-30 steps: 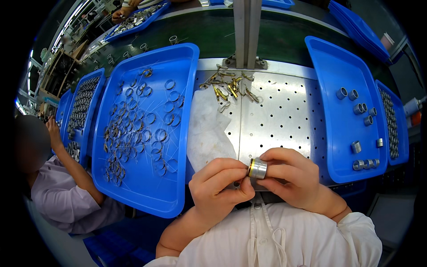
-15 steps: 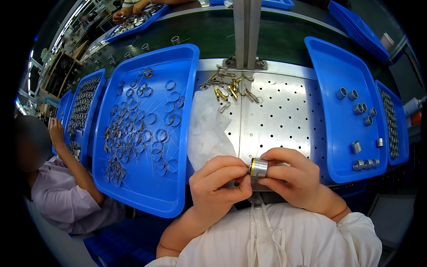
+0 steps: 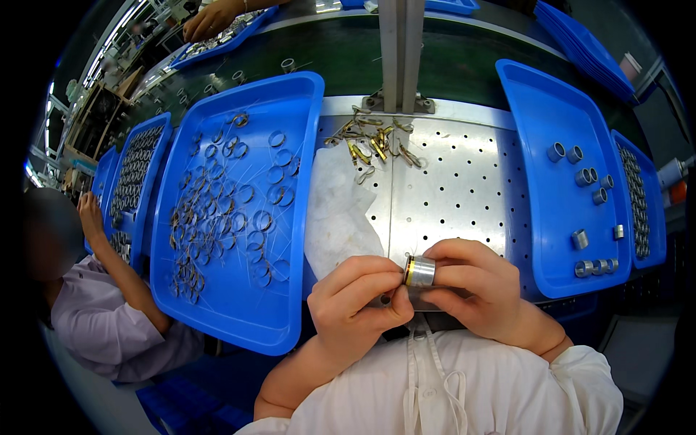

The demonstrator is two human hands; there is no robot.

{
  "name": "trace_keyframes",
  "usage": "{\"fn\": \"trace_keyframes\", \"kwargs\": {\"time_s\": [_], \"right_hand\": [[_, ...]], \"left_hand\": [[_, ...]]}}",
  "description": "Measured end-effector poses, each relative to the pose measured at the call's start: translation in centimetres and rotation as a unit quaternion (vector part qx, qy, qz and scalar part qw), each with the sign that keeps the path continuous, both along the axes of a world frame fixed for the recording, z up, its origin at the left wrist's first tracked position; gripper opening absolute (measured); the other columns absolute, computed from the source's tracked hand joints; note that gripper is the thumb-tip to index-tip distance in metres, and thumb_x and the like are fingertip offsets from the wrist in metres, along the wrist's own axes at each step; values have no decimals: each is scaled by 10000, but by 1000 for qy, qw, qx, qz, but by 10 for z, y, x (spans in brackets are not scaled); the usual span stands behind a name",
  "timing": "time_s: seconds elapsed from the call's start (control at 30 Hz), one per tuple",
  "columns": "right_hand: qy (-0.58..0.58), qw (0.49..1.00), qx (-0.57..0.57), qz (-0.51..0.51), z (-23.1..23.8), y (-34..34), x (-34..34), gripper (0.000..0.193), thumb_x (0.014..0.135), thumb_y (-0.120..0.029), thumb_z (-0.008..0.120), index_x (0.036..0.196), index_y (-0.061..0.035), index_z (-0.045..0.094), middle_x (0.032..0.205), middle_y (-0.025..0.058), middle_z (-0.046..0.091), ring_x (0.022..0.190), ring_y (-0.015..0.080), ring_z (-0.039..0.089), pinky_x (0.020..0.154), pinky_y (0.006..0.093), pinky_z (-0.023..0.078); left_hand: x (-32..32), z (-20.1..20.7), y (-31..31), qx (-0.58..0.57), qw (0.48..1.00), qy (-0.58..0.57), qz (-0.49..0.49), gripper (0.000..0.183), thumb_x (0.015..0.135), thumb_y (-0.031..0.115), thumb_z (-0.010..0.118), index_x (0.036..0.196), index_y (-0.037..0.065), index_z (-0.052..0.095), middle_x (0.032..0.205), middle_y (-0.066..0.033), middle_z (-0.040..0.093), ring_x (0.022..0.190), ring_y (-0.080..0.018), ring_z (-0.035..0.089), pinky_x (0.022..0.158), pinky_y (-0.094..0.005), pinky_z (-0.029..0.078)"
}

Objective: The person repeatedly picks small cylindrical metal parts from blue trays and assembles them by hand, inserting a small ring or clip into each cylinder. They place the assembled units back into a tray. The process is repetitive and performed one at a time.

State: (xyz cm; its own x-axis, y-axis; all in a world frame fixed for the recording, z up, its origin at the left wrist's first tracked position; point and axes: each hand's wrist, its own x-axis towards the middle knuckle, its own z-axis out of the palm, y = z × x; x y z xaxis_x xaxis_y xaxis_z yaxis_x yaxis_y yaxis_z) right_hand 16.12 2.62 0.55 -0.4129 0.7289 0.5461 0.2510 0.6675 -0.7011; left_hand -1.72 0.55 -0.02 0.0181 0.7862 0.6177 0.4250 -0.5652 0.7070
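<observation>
Over the table's front edge, both hands hold one short silver metal cylinder [image 3: 423, 272] with a yellow and dark band at its left end. My right hand [image 3: 480, 288] grips its right end, thumb below and fingers above. My left hand [image 3: 357, 299] is closed, thumb and fingertips pinched against the banded end; any small part between them is hidden. Farther out on the perforated metal plate [image 3: 464, 196] lies a small pile of brass-coloured clips and wire loops [image 3: 377, 143]. A crumpled white sheet [image 3: 339, 217] lies left of the plate's middle.
A blue tray [image 3: 310, 196] of thin wire-tailed rings stands left. Another blue tray [image 3: 551, 246] with several silver cylinders stands right. A metal post [image 3: 401, 58] rises behind the plate, before a green conveyor [image 3: 478, 65]. A co-worker [image 3: 123, 312] sits left; another person's hand [image 3: 210, 20] shows far off.
My hands stay almost in place, the cylinder shifting very slightly. Across the conveyor, the other person's hand has moved over the far tray. The rings on the conveyor have shifted slightly right.
</observation>
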Motion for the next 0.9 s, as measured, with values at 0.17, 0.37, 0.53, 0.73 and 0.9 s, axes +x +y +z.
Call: {"fn": "trace_keyframes", "kwargs": {"time_s": [0.17, 0.37, 0.53, 0.73, 0.9], "right_hand": [[-34, 997, 64, 4, 1, 2, 0, 272, 650, -13, 748, 894, -27, 627, 995, 140, 593, 784, 239, 623, 663, 285, 524], [-25, 997, 67, 18, 0, 3, 0, 247, 670, -3, 724, 889, 2, 608, 994, 154, 582, 757, 255, 609, 639, 302, 518], [-10, 999, 39, 8, -1, 1, 0, 248, 656, -20, 736, 869, 0, 610, 985, 155, 584, 748, 262, 608, 635, 297, 516], [-46, 991, 122, 1, -1, 5, 0, 249, 645, -44, 764, 859, -49, 637, 978, 128, 606, 784, 233, 625, 641, 268, 511], [5, 999, 21, 24, 1, 2, 0, 279, 648, -20, 746, 899, -9, 624, 980, 142, 588, 759, 245, 609, 632, 288, 511]], "left_hand": [[-1, 2, 2, -69, 995, -58, -35, 181, 611, -64, 693, 769, -6, 627, 811, -81, 621, 596, -119, 586, 528, -212, 477], [-5, 6, 0, -72, 996, -39, -45, 169, 615, -75, 684, 759, -10, 624, 813, -80, 619, 591, -113, 584, 530, -209, 481], [-2, 6, 0, -58, 997, -30, -37, 171, 607, -78, 684, 750, -6, 620, 807, -74, 618, 587, -112, 583, 522, -209, 479], [-2, 6, 0, -64, 997, -28, -28, 204, 573, -71, 693, 747, 8, 620, 786, -63, 617, 587, -121, 581, 514, -219, 472], [-1, 3, -1, 0, 1000, 2, -6, 223, 558, -46, 708, 757, 22, 632, 774, -55, 622, 610, -137, 588, 523, -233, 467]]}}
